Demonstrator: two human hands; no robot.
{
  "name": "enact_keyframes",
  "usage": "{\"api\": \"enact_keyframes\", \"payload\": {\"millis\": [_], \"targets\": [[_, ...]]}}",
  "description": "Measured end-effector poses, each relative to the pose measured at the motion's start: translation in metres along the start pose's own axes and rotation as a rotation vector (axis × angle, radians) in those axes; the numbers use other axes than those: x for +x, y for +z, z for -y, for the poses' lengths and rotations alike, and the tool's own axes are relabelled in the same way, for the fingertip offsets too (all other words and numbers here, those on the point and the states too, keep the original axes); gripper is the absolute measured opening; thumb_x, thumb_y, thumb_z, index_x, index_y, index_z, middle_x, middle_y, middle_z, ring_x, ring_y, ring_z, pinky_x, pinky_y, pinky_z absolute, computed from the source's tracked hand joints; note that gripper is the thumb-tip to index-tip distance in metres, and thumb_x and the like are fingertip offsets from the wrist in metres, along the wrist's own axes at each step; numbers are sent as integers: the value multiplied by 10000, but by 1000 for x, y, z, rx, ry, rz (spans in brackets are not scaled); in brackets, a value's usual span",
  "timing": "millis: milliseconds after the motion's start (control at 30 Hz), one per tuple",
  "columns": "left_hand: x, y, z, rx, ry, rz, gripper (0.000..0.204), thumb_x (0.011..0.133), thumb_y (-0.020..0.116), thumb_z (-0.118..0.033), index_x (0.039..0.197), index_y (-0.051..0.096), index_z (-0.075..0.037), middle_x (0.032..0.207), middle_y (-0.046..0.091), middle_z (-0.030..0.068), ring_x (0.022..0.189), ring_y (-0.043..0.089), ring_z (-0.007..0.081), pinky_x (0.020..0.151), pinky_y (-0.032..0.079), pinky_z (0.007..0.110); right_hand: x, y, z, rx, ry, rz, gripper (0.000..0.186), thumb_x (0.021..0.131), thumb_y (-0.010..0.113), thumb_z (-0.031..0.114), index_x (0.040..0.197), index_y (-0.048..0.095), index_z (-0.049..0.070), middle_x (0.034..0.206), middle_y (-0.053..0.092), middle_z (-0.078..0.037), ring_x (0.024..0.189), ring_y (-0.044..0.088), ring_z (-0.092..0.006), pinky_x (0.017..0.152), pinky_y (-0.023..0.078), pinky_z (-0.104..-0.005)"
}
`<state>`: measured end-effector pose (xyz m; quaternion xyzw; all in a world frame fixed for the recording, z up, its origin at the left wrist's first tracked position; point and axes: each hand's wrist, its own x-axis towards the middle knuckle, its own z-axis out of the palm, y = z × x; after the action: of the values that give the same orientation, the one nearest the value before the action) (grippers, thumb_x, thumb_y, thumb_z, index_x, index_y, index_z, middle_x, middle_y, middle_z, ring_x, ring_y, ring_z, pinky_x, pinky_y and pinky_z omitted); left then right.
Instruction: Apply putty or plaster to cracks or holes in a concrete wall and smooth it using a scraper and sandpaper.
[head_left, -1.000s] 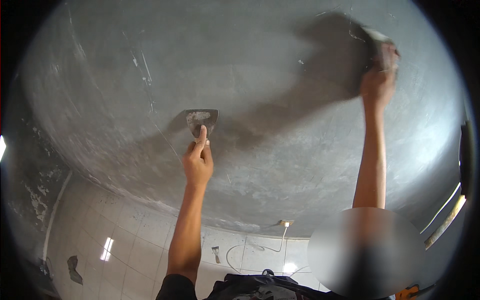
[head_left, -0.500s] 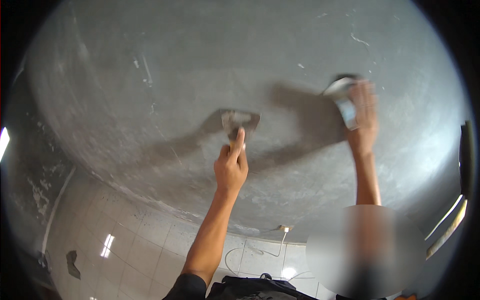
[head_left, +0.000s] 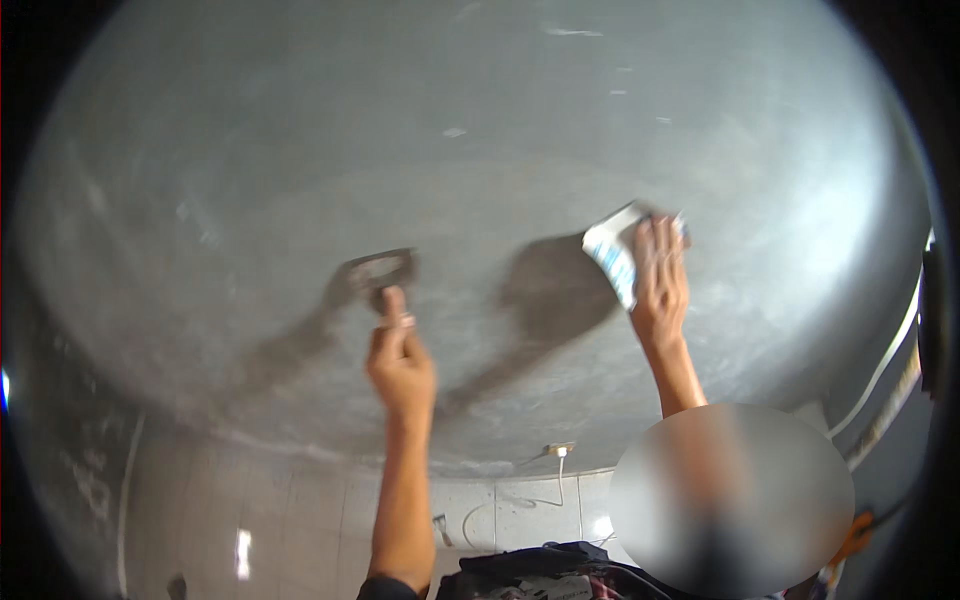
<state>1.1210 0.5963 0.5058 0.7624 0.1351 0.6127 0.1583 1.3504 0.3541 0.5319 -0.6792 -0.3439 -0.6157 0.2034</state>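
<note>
My left hand (head_left: pixel 402 365) grips the handle of a putty knife (head_left: pixel 384 270), one finger stretched along it toward the blade. The wide, worn metal blade is at the grey wall (head_left: pixel 480 180), with a shadow falling to its left. To the right, my right hand (head_left: pixel 660 280) lies with extended fingers over what looks like a sheet of sandpaper (head_left: pixel 610 258), its white backing printed in blue. The sheet is between palm and wall, its left part curling out. The hand hides the rest of it. A blurred patch covers part of my right forearm.
Low on the wall is a socket with a white plug (head_left: pixel 561 451), its cable (head_left: pixel 540 502) trailing to the tiled floor (head_left: pixel 300 510). A darker side wall (head_left: pixel 70 460) stands at left. Something orange (head_left: pixel 857 535) is at lower right. Pale scuffs mark the wall.
Both hands have moved left and lower in the picture, with the putty knife and the sheet still in them. The view has shifted too; the plug and floor appear slightly displaced.
</note>
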Motion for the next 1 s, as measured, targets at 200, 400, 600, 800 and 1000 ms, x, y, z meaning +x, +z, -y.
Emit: {"api": "enact_keyframes", "payload": {"millis": [200,400,600,800,1000], "targets": [[82,-1,-13,27,20,-45,402,1014,443,-6,1406,532,-12,1344,621,156,1102,674,221,873,536,306,62,-29,-180,-52,699,-208,515,853,468,-14,1365,503,-60,1431,488,-279,1352,445,-440,1106,410,-424],[30,53,-65,2,358,-48,436,983,490,27,1419,504,9,1101,700,188,893,679,291,774,552,382,68,-6,-40,332,81,-87,727,745,514,42,1467,437,13,1551,390,-177,1460,337,-326,1209,253,-460],[18,68,-87,92,420,98,415,972,513,24,1386,545,13,1016,695,187,796,653,263,668,524,370,23,-21,-166,-28,107,-176,496,903,517,77,1399,535,89,1510,466,-118,1392,453,-272,1147,380,-424],[57,91,-132,24,467,51,409,970,531,9,1377,559,-12,1032,707,176,836,675,281,691,554,383,40,-30,-282,190,1108,-509,541,810,418,-48,1339,529,-40,1287,587,-279,1178,569,-444,991,458,-456],[44,125,-191,49,548,258,410,947,567,1,1350,603,-57,975,703,184,763,646,300,641,545,398,79,-32,-173,182,-35,-173,607,777,498,-15,1379,545,49,1506,462,-143,1421,406,-301,1189,325,-422]]}}
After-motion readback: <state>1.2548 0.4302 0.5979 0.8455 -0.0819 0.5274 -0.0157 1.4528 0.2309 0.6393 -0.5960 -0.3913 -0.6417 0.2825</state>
